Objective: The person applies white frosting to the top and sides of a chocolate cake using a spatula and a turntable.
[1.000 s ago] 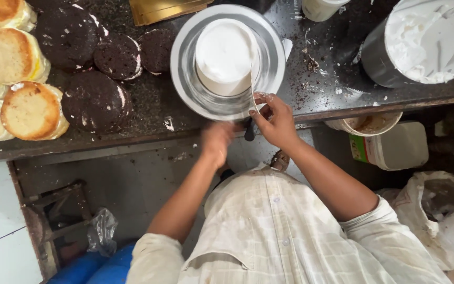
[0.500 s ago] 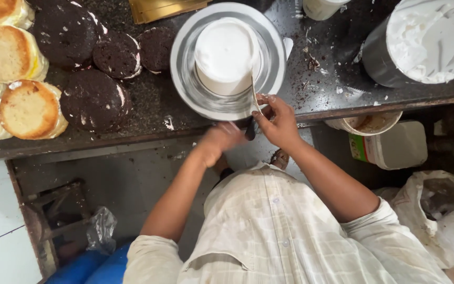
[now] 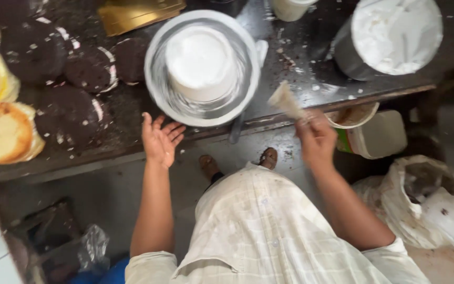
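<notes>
At the far left of the dark, crumb-strewn worktop (image 3: 132, 113) sit round golden sponge cake layers (image 3: 3, 131), and just beside them several round dark chocolate cake layers (image 3: 69, 113) with pale specks on top. Above these, at the top edge, lies a flat gold cake board (image 3: 137, 13).

Next comes the left hand (image 3: 160, 139), held open with fingers spread and palm showing, gripping nothing; it hovers at the worktop's front edge, just beside the lower left rim of the round metal turntable (image 3: 158, 89). On the middle of that turntable stands the white, cream-covered round cake (image 3: 202, 64), its top smooth and its sides blurred. A dark handle (image 3: 236, 129) pokes out from under the turntable's front rim, over the worktop edge.

Further right, the right hand (image 3: 316, 139) is closed around the narrow end of a pale cone-shaped piping bag (image 3: 286, 100), whose wider part points up and left toward the turntable but stays apart from it. Behind it is a large metal pot filled with white cream (image 3: 392, 34). Below the worktop edge, near the right hand, stand a small tub with brown contents (image 3: 356, 115) and a pale plastic container (image 3: 382, 137), and to the far right a crumpled white plastic bag (image 3: 426, 205) lies on the floor.
</notes>
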